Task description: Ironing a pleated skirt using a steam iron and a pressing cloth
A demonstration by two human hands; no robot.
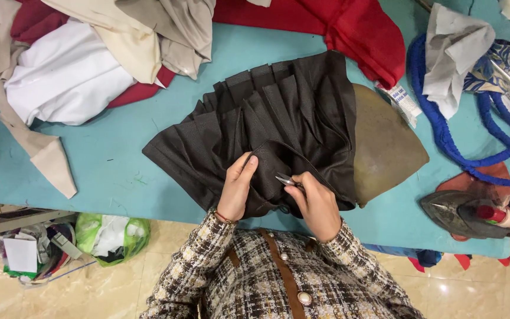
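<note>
Snips at a pleated skirt's hem.
My left hand (235, 188) pinches the dark pleated skirt (267, 127); my right hand (317, 204) grips small thread snips (285, 180).

This was a tailoring workshop. A teal worktable (107, 171) carried heaped fabric: white cloth (66, 77) at ten o'clock and red cloth (349, 26) at one o'clock. A pressing iron (461, 212) sat at four o'clock, a blue cord (444, 136) looped at two o'clock, and scraps littered the tiled floor (90, 289).
</note>
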